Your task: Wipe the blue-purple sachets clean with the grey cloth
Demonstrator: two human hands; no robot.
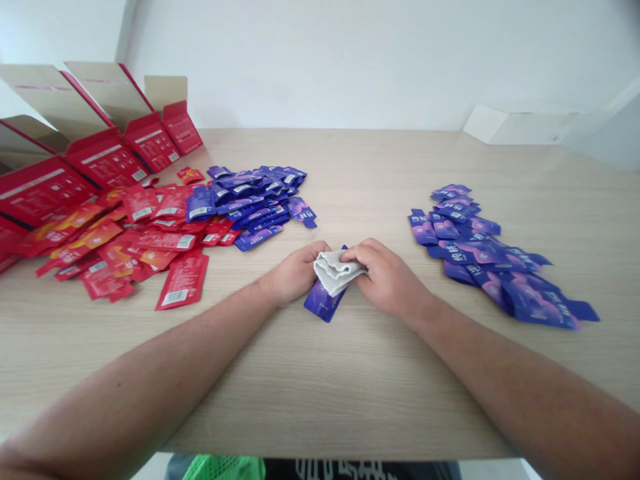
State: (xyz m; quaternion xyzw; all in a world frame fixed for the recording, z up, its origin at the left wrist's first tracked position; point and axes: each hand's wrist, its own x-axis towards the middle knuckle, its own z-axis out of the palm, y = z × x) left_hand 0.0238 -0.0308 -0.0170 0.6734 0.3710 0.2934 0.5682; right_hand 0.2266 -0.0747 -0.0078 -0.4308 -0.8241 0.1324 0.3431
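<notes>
In the middle of the table, my right hand (384, 275) pinches a folded white cloth (336, 272). The cloth lies over a purple sachet (323, 303), whose lower end shows beneath it. At the sachet's left side is my left hand (295, 272), fingers closed around its edge, partly hidden by the cloth. A heap of purple sachets (255, 200) is to the far left of my hands. Another spread of purple sachets (480, 253) lies overlapping on the right.
Red sachets (175, 280) are piled at the left, touching the purple heap. Behind them stand several opened red boxes (107, 160). A white box (520, 125) sits at the back right against the wall. Something green and meshed (225, 468) shows below the table's front edge.
</notes>
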